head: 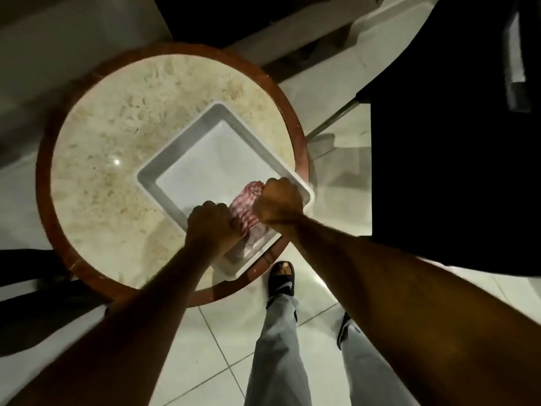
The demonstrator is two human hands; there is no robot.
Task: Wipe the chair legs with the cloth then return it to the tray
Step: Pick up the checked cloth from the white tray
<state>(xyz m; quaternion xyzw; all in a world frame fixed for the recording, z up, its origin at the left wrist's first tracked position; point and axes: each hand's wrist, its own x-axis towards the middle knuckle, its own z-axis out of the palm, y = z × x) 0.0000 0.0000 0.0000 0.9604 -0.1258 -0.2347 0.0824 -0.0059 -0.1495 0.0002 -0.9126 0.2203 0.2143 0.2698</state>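
Observation:
A white square tray (187,136) sits on the right part of a round table. In its near corner lies a red-and-white checked cloth (247,213), bunched between my two hands. My left hand (212,225) is closed on the cloth's left end, at the tray's near rim. On the cloth's right end my right hand (278,202) is a fist over the tray's right corner. Much of the cloth is hidden under my hands. A black chair (453,142) stands to the right, with one thin metal leg (336,115) showing.
The round table (117,136) has a speckled beige top and a reddish-brown rim. White floor tiles (222,347) lie below, with my grey-trousered legs and black sandals (282,278) close to the table's near edge. Dark shapes stand at the left edge.

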